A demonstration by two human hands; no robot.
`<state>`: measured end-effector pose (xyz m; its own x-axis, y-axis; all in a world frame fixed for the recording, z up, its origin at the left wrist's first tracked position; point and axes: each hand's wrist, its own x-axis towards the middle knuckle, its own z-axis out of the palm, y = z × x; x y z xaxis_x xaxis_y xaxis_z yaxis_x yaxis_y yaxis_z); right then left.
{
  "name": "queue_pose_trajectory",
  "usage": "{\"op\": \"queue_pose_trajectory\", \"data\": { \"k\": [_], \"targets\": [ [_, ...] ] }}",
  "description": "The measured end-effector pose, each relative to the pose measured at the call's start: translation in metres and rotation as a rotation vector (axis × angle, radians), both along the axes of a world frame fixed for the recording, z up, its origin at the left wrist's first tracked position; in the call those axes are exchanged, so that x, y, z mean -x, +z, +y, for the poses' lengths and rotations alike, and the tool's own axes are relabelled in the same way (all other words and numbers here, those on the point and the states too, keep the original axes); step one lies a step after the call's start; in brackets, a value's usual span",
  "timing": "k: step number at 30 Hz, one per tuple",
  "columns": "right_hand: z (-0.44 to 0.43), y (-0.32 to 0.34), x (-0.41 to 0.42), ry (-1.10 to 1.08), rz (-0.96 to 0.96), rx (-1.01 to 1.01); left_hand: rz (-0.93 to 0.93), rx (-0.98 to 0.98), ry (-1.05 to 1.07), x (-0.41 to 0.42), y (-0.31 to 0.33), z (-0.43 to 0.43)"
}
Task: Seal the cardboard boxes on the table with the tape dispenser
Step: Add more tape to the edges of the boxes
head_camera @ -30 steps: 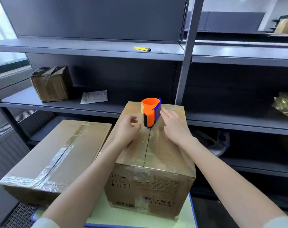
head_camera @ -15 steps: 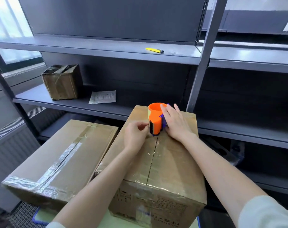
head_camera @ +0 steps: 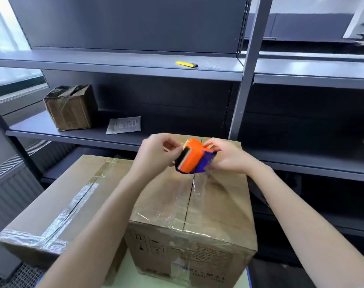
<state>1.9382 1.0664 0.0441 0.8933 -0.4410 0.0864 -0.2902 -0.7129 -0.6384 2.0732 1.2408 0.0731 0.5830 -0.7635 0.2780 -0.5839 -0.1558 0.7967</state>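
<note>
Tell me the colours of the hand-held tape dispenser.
The plastic tape dispenser is orange and blue; head view.

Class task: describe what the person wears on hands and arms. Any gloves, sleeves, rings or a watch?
The left hand and right hand are bare: no gloves, rings or watch visible. Both forearms are uncovered to the frame's lower edge; no sleeve plainly shows.

Hands (head_camera: 156, 156) hold tape dispenser (head_camera: 192, 157) — over box (head_camera: 218, 204)
</note>
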Motion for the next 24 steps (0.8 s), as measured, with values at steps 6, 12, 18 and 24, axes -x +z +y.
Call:
{"op": "queue_pose_trajectory", "data": {
  "k": [6,12,18,24],
  "targets": [
    [0.025,0.029,0.029,0.060,-0.022,-0.288,0.408,-0.091,-0.026,-0.008,0.014,0.013],
    [0.043,0.007,0.016,-0.021,0.078,0.402,0.536,-0.114,-0.009,-0.009,-0.005,0.015],
    [0.058,-0.009,-0.001,-0.069,-0.084,0.651,0.549,-0.101,0.016,-0.012,-0.007,0.025],
    [0.077,0.006,-0.003,0.003,0.012,0.726,0.854,-0.058,-0.038,-0.025,-0.019,0.052]
  ]
}}
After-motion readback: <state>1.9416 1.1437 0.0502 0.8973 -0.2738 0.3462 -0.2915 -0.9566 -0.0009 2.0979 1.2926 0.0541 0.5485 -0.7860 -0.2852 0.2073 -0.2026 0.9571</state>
